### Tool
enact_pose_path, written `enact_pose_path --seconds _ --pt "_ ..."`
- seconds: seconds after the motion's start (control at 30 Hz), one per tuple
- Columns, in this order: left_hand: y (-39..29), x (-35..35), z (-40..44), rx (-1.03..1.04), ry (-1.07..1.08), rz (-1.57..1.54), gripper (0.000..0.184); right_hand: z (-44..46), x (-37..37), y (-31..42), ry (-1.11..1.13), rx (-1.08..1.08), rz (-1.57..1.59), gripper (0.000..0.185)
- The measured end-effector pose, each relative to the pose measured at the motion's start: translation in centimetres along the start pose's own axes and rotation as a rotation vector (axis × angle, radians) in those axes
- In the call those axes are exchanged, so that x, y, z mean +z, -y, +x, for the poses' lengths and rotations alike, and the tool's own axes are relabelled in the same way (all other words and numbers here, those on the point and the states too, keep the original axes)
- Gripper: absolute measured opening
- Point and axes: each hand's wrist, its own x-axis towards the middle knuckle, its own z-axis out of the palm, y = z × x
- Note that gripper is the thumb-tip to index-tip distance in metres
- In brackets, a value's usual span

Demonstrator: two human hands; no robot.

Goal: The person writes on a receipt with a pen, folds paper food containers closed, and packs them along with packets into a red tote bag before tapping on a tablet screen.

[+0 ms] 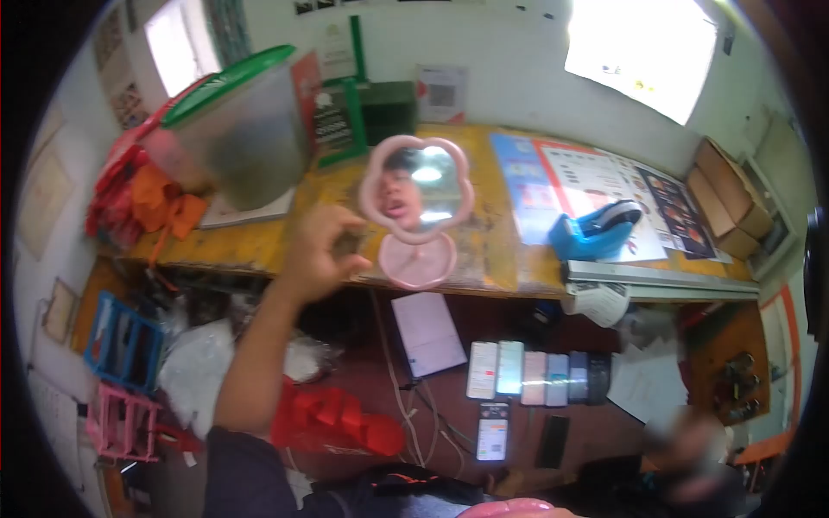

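Observation:
My left hand reaches over the front of the yellow wooden desk, fingers curved and thumb apart, with nothing visible in its grasp. Just to its right stands a pink flower-shaped mirror on a pink base, upright near the desk's front edge. A small gap shows between the fingertips and the mirror's frame. Part of a person's face is reflected in the glass. At the lower right, a smeared skin-toned shape sits beside white paper. It may be my right hand, but its fingers cannot be made out.
A translucent bin with a green lid stands at the desk's left. A blue tape dispenser, printed sheets and an open cardboard box lie rightward. Below are several phones, a white box, cables and a red bag.

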Motion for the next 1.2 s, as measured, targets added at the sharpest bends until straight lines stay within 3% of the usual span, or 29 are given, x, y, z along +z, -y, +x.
enact_pose_path --seconds 0.07,0.2,0.33,0.57,0.73,0.97,1.03,1.13,1.2 --pt "-3.1 0.4 0.2 0.05 0.111 0.017 0.064 1.8 -3.6 4.3 0.203 0.121 -0.062 0.062" --pt "-5.5 1.8 0.2 0.016 0.202 0.19 0.067 1.4 -4.1 6.3 0.029 0.019 -0.039 0.062" --pt "-6.4 2.2 1.1 -0.127 0.287 0.07 0.056 1.2 -4.3 6.2 -0.016 -0.032 -0.057 0.061" --pt "-4.3 4.0 4.3 -0.301 0.356 0.049 0.047 1.2 -4.5 5.2 -0.057 -0.068 -0.056 0.059" --pt "2.9 7.2 8.9 -0.282 0.372 -0.015 0.044 1.1 -4.6 6.3 -0.102 -0.066 -0.076 0.058" --pt "12.0 9.6 12.6 -0.147 0.376 0.158 0.029 1.6 -2.9 6.5 -0.2 -0.063 -0.106 0.057" --pt "12.3 10.2 13.0 -0.114 0.342 0.165 0.028 1.7 -3.0 6.2 -0.222 -0.087 -0.115 0.056" --pt "9.2 9.0 13.1 -0.256 0.478 0.148 0.03 1.3 -2.3 6.0 -0.251 -0.108 -0.142 0.056" --pt "8.0 8.8 12.3 -0.216 0.447 0.421 0.037 1.1 -2.0 5.8 -0.263 -0.125 -0.155 0.055"
